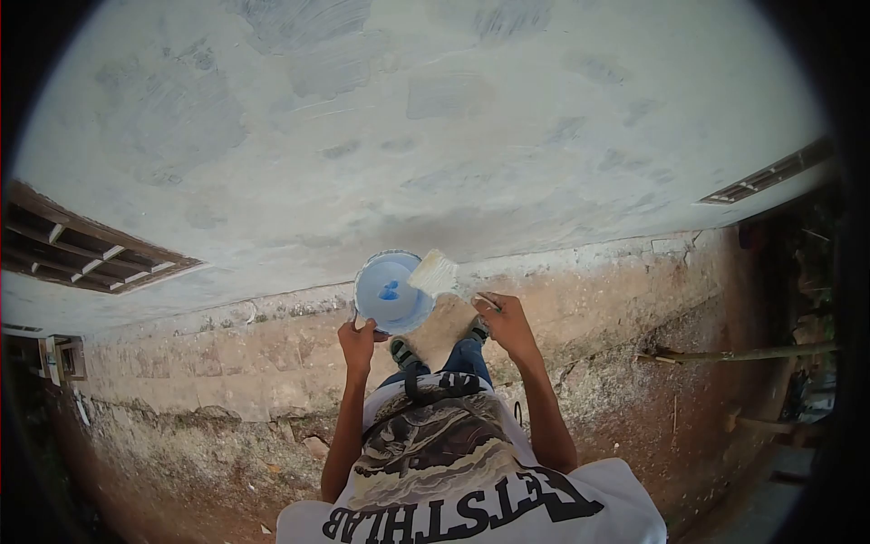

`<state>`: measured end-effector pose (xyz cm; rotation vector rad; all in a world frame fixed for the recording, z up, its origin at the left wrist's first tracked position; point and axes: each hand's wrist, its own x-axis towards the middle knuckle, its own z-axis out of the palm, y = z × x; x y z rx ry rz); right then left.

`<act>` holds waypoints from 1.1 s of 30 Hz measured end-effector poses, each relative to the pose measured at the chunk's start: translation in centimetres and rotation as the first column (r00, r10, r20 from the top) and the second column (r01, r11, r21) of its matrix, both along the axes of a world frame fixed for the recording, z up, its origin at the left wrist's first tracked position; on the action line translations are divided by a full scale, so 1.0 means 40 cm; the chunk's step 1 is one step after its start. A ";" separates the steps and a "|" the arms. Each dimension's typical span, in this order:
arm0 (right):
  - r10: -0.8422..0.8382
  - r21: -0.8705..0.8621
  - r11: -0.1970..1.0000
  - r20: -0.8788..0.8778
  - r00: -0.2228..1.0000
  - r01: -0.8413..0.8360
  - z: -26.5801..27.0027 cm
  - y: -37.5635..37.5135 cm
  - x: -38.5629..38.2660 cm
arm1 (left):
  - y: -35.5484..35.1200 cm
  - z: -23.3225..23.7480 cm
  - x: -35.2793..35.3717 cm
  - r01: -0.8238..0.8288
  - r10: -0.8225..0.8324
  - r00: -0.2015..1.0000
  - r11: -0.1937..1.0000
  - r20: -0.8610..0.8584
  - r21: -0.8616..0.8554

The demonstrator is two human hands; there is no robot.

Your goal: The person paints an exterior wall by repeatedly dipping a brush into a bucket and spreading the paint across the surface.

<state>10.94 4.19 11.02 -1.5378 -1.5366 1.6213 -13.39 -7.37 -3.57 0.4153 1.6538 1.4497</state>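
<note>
From the head view I look straight down the person's front at a wall (435, 136) and the ground at its foot. The left hand (357, 340) is closed on the near rim of a pail (390, 292), which it holds up in front of the wall's base with the mouth facing me. The inside is pale, with a small blue blot at the bottom. The right hand (509, 325) is wrapped round the handle of a brush (437, 273), just beside the pail's right rim.

The brush's long axis runs on a slant, from the handle at the lower right to the bristles at the upper left. The pale, splayed bristles point toward the wall and the pail's edge. I cannot tell whether they touch the rim.

As I judge it, the work is partway. The upper wall carries broad grey brushed patches of uneven tone, while the band along its base is bare and brownish.

A slatted vent (91, 249) sits at the wall's left edge and a narrow grille (770, 177) at its right. A stick (734, 354) lies across the ground on the right.
</note>
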 end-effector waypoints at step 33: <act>-0.222 -0.402 0.915 -0.447 0.866 0.027 -0.161 0.003 0.038 | 0.108 0.008 0.048 0.094 -0.098 0.994 0.992 0.041 0.078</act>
